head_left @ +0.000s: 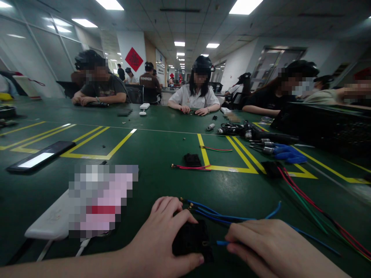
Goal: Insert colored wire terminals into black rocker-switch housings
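Observation:
My left hand (165,239) is closed round a small black block (191,239) that rests on the green table (145,154) near its front edge. My right hand (269,247) pinches the end of a blue wire (223,243) right at the block's side. Several more blue wires (220,216) lie just behind the block and fan out to the right.
A white power bank (49,224) with a cable lies at the left, a dark phone (40,155) beyond it. Another black block (192,159) and red wires (191,167) sit mid-table. Red and green wires (307,200), blue-handled tools (285,152) and a black case (327,123) are to the right. Several people sit along the far side.

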{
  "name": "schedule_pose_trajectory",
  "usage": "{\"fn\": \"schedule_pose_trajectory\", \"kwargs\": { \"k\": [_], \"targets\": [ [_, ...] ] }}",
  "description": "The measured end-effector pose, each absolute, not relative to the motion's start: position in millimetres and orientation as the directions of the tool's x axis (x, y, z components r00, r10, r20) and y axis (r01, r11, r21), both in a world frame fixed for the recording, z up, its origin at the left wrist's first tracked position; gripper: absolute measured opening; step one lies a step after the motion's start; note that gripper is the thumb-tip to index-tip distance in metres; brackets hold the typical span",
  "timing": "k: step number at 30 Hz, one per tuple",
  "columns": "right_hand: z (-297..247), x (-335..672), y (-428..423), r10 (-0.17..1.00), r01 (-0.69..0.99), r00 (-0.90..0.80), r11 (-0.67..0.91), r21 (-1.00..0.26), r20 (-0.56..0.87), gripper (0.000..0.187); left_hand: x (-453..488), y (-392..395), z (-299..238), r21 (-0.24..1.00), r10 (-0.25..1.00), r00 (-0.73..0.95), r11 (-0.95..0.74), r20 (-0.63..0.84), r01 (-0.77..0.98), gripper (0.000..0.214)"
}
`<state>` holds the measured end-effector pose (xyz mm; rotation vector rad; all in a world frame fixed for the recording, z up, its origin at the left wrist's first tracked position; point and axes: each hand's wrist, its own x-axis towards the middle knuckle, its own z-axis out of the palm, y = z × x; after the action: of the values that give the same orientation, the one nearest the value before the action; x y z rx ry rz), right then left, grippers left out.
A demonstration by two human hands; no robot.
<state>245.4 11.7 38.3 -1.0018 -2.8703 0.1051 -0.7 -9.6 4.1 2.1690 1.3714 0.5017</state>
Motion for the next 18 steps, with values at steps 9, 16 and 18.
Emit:
{"fn": "schedule_pose_trajectory", "kwargs": {
  "k": [9,16,18],
  "targets": [
    [35.5,246.2,12.5,0.621,0.615,-0.781,0.784,-0.088,0.065,0.018,-1.0,-7.7,4.0,0.606,0.904,0.426,-0.363,0.044,0.708,0.045],
    [38.1,241.4,13.3,0.619,0.614,-0.784,0.785,-0.089,0.054,0.018,-1.5,-8.4,4.2,0.598,0.902,0.430,-0.364,0.036,0.714,0.043],
    [39.2,240.3,13.9,0.618,0.612,-0.785,0.786,-0.087,0.056,0.018,-2.0,-8.4,3.7,0.600,0.904,0.427,-0.361,0.036,0.714,0.044]
  ]
}}
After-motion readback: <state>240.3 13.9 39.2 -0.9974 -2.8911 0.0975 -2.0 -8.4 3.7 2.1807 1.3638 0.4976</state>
